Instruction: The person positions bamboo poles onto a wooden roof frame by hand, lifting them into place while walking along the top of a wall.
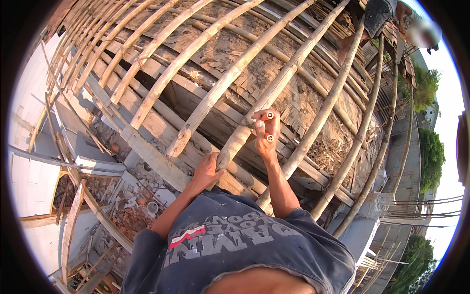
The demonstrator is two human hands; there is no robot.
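Observation:
My right hand [274, 127] is closed beside a round wooden pole [234, 144], its knuckles close to the pole's side. Two round, hollow-looking ends of a two-handled tool [270, 138] stick out of that fist toward me. The tool's far part is hidden behind the fingers, so its exact kind does not show. Lower down, my left hand [205, 172] lies on the same pole near its bottom end. Its fingers and thumb wrap over the pole.
Parallel poles [215, 95] slope upward over old roof matting [230, 54], with open gaps between them. Below left lie rubble [139, 210] and a grey beam [152, 157]. Another person [379, 12] is on the roof at the upper right. A grey wall [411, 161] stands at the right.

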